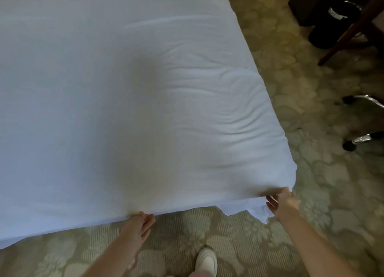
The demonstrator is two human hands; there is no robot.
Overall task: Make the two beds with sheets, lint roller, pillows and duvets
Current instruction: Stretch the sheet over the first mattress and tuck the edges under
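- One wide bed (41, 235), filling most of the view, covered by a smooth white fabric sheet (104, 89); flat on the left, rippled in soft creases towards the right edge.
- Around it, a beige-and-olive carpet (311, 193) with a leafy pattern, showing along the near side and the right side.
- One sheet only, spread over the whole top, its near edge hanging just over the side, a loose corner drooping at the near right.
- Two bare hands at that near edge.
- Left hand (138, 224) against the hem near the middle, fingers (148, 224) pressed together and pointing down below the edge; cannot tell whether gripping the cloth.
- Right hand (284, 202) beside the loose corner, thumb on top of the sheet, fingers (272, 203) slightly spread beneath, pinching the cloth.
- One white shoe (205, 260) on the carpet, between the two forearms.
- At far right, well apart from the bed: one black round bin (330, 23) with a shiny liner, and one dark brown wooden furniture leg (349, 33) slanting across in front of it.
- Lower down on that side, two black castors (349, 145) on chrome spokes, standing on the carpet.
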